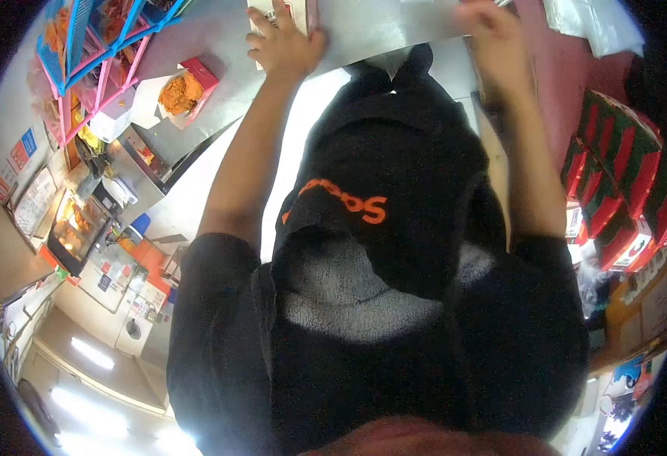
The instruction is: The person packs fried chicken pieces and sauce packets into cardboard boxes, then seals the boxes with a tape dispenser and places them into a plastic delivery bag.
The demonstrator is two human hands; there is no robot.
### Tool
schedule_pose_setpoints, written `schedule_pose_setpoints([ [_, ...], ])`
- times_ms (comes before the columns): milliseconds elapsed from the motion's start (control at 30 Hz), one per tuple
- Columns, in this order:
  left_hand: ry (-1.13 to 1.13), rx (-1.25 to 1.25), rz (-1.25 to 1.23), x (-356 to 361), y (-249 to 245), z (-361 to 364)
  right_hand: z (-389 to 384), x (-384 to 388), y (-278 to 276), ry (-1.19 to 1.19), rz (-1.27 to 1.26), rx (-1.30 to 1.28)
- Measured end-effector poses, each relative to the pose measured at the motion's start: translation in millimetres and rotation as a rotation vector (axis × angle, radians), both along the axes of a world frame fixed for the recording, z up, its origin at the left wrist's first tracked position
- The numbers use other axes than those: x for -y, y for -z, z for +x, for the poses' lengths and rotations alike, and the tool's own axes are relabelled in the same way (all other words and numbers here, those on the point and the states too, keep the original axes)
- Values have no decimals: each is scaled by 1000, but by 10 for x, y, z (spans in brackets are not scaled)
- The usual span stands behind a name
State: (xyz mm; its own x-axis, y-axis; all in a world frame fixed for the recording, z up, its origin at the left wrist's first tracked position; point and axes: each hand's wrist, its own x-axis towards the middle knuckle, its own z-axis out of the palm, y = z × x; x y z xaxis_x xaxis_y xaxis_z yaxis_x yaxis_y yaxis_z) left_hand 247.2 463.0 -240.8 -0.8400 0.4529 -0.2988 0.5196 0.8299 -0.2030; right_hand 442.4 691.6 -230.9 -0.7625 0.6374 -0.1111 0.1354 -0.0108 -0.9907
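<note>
- Left hand [284, 49]: palm down on the box [302, 11], fingers spread apart, touching its top. Not clamped.
- Box: light, with red print, on the metal counter [383, 26], near the edge on the person's side. Cut off by the top of the view.
- Right hand [496, 36]: blurred, at the counter's right end, well apart from the box. Fingers look bent and close together; can't tell if they touch or grip anything.
- Food box [203, 73]: red and white, open, left of the left hand, on the counter. Orange-brown fried food [180, 94] inside.
- Rack [99, 55]: blue and pink, upper left, bagged items in it.
- Cartons [621, 178]: red and dark green, stacked on the right.
- Clear plastic [598, 23]: upper right, beyond the right hand.
- Apron [402, 152]: black, orange lettering, between the arms.
</note>
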Motion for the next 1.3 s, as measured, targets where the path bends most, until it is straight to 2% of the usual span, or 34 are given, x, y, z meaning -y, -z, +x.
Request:
schedule_pose_setpoints([
  [33,-7,-2,5,-29,17,22,-223,157,119,-141,-87,-12],
  [67,-22,-18,-11,-47,20,47,-512,396,56,-206,-14,13],
  [100,-40,-35,-29,-53,18,69,-786,586,307,-301,57,114],
  [167,-69,-28,-16,-60,27,70,-1330,1014,642,-319,79,24],
  [200,-80,-12,-5,-78,-14,66,-1429,1104,570,-333,81,9],
  [267,-99,5,-15,-152,-154,124,-1549,1233,459,-427,452,335],
  [300,-107,39,-23,-171,-220,131,-1578,1219,438,-431,456,327],
  [400,-99,16,27,18,-15,18,-1595,1050,502,-404,623,356],
  [467,-82,8,118,75,0,-17,-1583,978,723,-509,321,296],
  [500,-97,-6,130,115,-5,-47,-1559,985,869,-521,338,284],
  [567,-89,73,218,210,-29,-114,-1568,1018,1086,-507,-136,77],
  [633,-96,50,265,312,-46,-165,-1584,1071,906,-503,-137,125],
  [700,-26,136,365,422,-37,-220,-1572,1115,769,-494,-142,174],
  [767,-19,133,412,513,-18,-251,-1576,1084,693,-421,52,312],
  [833,-17,155,373,488,-37,-252,-1544,984,668,-397,112,284],
  [867,9,139,283,444,-104,-196,-1516,904,722,-391,289,291],
  [900,5,127,293,433,-109,-147,-1519,864,674,-379,465,297],
  [933,24,93,281,438,-79,-101,-1507,838,624,-380,477,286],
  [1000,-2,70,313,442,-34,-99,-1508,778,349,-505,822,115],
  [1100,27,40,434,529,-15,-101,-1650,812,132,-601,1005,119],
  [1167,22,61,413,532,-19,-152,-1781,862,-13,-690,1107,80],
  [1233,282,139,444,553,-36,-189,-1889,974,-127,-777,1211,43],
  [1267,364,140,432,565,-24,-207,-1913,1060,-157,-933,1258,114],
  [1300,354,129,441,592,23,-232,-1922,1124,-148,-1090,1303,191],
])
